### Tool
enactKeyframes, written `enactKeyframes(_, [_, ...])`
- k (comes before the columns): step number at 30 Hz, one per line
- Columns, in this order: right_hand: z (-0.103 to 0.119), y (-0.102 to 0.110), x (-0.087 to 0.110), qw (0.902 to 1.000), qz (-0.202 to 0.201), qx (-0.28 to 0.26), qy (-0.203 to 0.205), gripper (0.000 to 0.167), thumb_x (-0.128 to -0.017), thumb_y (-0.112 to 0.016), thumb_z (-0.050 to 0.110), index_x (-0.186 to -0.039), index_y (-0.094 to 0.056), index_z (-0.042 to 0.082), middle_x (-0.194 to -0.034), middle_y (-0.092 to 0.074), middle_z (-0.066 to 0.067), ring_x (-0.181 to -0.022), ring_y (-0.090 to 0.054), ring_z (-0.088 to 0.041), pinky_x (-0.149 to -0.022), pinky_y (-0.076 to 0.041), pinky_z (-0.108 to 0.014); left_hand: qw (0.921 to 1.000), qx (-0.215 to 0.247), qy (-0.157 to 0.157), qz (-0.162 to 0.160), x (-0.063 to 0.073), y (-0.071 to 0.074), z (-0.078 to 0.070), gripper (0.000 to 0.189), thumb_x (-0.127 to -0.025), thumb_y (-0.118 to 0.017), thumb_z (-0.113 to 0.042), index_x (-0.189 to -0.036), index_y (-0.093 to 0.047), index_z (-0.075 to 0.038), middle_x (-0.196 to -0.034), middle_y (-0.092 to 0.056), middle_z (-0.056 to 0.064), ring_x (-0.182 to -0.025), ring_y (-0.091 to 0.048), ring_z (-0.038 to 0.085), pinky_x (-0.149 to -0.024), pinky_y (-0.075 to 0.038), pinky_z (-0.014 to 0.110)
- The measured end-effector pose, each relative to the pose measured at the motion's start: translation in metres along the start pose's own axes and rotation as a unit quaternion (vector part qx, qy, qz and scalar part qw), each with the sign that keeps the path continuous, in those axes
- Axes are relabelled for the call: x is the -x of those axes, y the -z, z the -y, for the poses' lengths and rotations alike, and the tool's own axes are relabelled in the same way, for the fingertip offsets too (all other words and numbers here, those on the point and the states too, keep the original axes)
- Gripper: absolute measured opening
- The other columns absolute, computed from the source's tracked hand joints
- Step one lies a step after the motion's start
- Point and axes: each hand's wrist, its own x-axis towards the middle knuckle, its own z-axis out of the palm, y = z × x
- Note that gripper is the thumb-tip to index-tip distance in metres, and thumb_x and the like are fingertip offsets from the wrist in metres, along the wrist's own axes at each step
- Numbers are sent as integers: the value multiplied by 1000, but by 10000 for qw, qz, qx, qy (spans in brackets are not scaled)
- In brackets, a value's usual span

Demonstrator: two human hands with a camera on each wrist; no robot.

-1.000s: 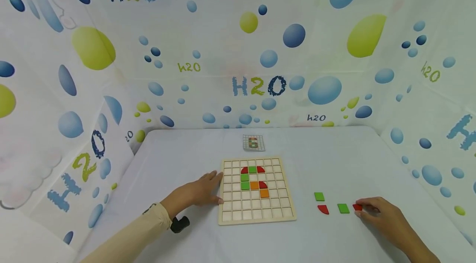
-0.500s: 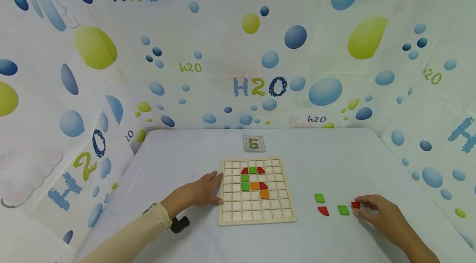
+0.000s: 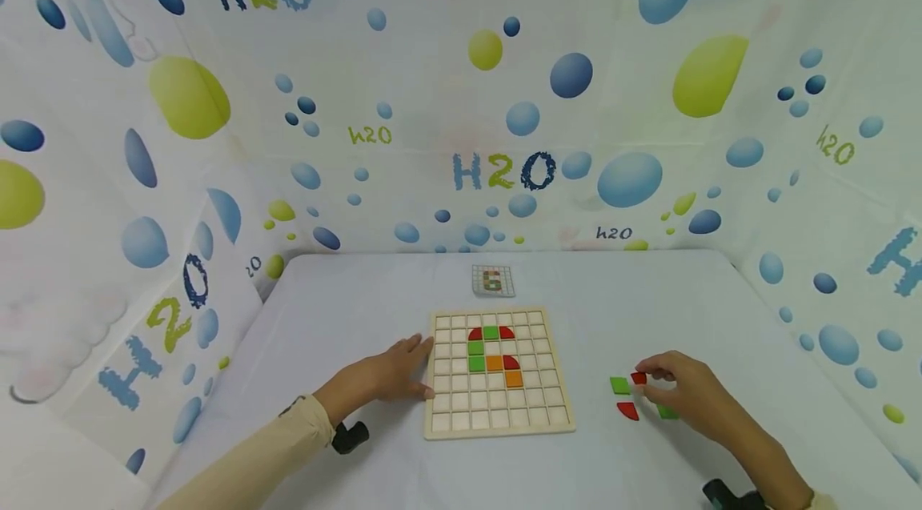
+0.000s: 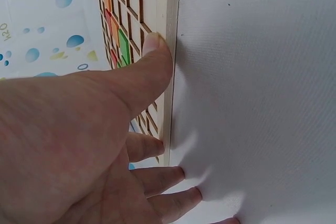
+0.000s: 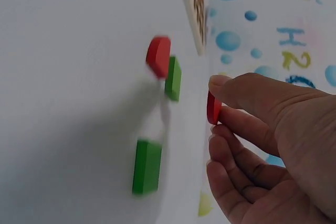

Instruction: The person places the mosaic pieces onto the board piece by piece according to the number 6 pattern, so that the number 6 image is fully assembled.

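Observation:
A wooden grid board [image 3: 497,418] lies on the table, with red, green and orange tiles set in some squares. My left hand [image 3: 396,368] rests against its left edge, thumb touching the rim [image 4: 169,3] and the other fingers fairly straight. Between thumb and index finger my right hand [image 3: 687,390] pinches a red tile [image 5: 211,109] above the table. Below it lie a green square tile [image 3: 619,385], a red quarter-circle tile [image 3: 627,411] and a second green tile [image 5: 147,167], which the right hand partly covers in the head view.
Behind the board lies a small pattern card [image 3: 493,281] with a coloured figure on a grid. White cloth covers the table [image 3: 346,294]. A printed curtain [image 3: 403,78] rises at the back and sides.
My right hand has lifted the red tile off the table and carried it left, over the other loose tiles. The left hand stays at the board's edge.

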Motion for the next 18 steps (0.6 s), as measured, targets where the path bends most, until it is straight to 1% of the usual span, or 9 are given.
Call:
enactKeyframes(4, [16,-13,-10,9999,118,-94,14,28,-92,-84,21,-116,-75,11,-115,-71,-2,-108,-68,-27,-89,-64,-43,10000,-13,24,0,0,-2,0,93,-95,-77,-42,-165,-30,-2,-171,-25,26,-158,-24,47,-126,-29,60])
enactKeyframes(10, [42,-30,-26,9992,345,-190,29,25,-91,-83,15,-114,-75,12,-110,-71,1,-105,-67,-21,-92,-63,-43,10000,-65,7,-18,1,-1,0,92,-96,-77,-42,-165,-30,-2,-171,-26,26,-158,-25,46,-126,-30,59])
enactKeyframes(14, [58,-37,-31,9989,368,-170,242,22,-91,-83,15,-111,-76,13,-107,-70,4,-104,-66,-18,-93,-62,-44,10000,-30,-38,-25,2,0,-2,92,-96,-77,-42,-165,-31,-2,-171,-26,27,-158,-25,47,-126,-30,60])
enactKeyframes(18, [69,-47,-36,9987,363,-137,343,20,-91,-83,15,-110,-76,15,-105,-69,5,-103,-64,-17,-93,-61,-42,10000,-41,-56,-29,2,0,-2,92,-96,-77,-42,-164,-31,-1,-170,-26,27,-158,-25,48,-126,-30,60])
